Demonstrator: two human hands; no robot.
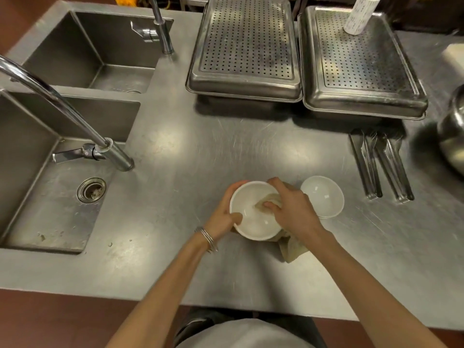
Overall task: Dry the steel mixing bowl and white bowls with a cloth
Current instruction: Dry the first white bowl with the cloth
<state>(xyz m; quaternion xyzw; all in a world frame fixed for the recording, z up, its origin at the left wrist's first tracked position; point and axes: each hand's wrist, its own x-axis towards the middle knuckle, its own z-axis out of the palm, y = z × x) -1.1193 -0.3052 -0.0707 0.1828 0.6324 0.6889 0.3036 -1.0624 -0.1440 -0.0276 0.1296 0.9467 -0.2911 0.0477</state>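
A white bowl is held just above the steel counter in front of me. My left hand grips its left rim, thumb inside. My right hand presses a beige cloth into the bowl's right side; the rest of the cloth hangs under my wrist. A second white bowl stands upright on the counter just to the right, untouched. The steel mixing bowl sits at the far right edge, partly cut off.
Two perforated steel trays lie at the back, a white roll on the right one. Steel cutlery lies right of the bowls. Two sink basins with taps fill the left side.
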